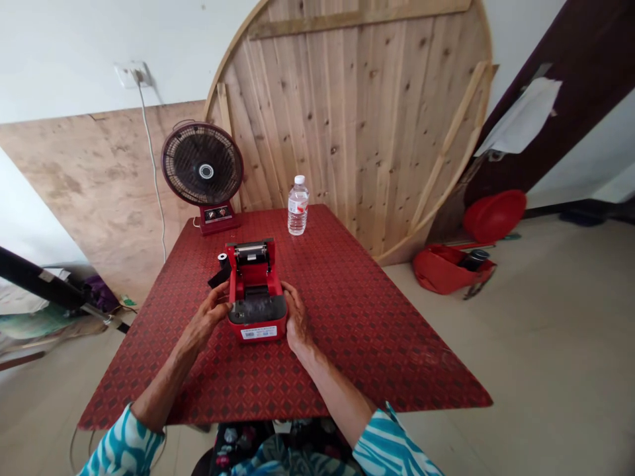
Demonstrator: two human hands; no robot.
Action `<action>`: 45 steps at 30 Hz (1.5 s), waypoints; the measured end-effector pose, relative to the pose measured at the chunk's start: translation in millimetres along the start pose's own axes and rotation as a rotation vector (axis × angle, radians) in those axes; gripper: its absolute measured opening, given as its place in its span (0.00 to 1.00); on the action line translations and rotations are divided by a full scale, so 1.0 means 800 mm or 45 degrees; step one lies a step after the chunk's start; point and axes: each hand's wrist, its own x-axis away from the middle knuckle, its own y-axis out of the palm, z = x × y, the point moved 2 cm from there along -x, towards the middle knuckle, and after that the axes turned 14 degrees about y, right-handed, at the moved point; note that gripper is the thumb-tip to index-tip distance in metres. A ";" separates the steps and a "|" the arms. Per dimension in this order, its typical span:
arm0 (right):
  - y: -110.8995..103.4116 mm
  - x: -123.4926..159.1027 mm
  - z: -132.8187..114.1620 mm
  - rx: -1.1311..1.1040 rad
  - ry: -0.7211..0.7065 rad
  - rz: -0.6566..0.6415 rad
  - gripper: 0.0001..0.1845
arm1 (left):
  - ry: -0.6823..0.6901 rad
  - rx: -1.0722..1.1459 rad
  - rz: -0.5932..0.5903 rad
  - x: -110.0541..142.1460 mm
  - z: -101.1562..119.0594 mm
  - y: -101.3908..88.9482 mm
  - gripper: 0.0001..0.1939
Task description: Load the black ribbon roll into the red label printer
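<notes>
A small red printer [256, 297] with its lid swung open sits on the red patterned table [357, 317]. My left hand [207, 315] holds its left side, fingers curled against the casing. My right hand [296, 316] grips its right side. A small black roll [222, 259] stands just behind the printer's left corner, beside a dark flat piece [219, 276].
A clear water bottle [297, 205] stands at the table's far edge. A dark red desk fan [203, 173] sits at the far left corner, its cord running up to a wall socket [133, 74]. A round wooden board [357, 112] leans behind. Red basins [493, 215] lie on the floor at right.
</notes>
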 end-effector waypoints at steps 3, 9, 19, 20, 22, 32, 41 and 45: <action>-0.001 0.000 -0.001 0.035 -0.029 -0.009 0.21 | 0.009 -0.031 0.041 -0.001 0.001 0.000 0.35; -0.001 -0.002 0.000 0.064 -0.063 -0.015 0.20 | 0.124 -0.260 -0.009 -0.002 0.015 -0.007 0.32; 0.000 -0.006 0.002 0.128 -0.104 -0.012 0.19 | 0.400 -1.488 -0.919 -0.077 0.062 0.056 0.18; -0.001 -0.006 0.002 0.139 -0.105 -0.016 0.19 | 0.336 -1.588 -1.022 -0.086 0.062 0.065 0.18; -0.001 -0.007 0.003 0.152 -0.111 -0.028 0.19 | 0.240 -1.713 -1.158 -0.100 0.059 0.077 0.17; 0.001 -0.009 0.002 0.140 -0.110 -0.017 0.20 | 0.277 -1.614 -1.214 -0.102 0.061 0.075 0.15; -0.001 -0.008 0.003 0.074 -0.071 -0.007 0.20 | 0.420 -0.756 -0.330 -0.068 0.127 -0.043 0.33; -0.002 -0.007 0.003 0.035 -0.046 -0.024 0.20 | 0.284 -0.669 -0.015 -0.084 0.100 -0.107 0.32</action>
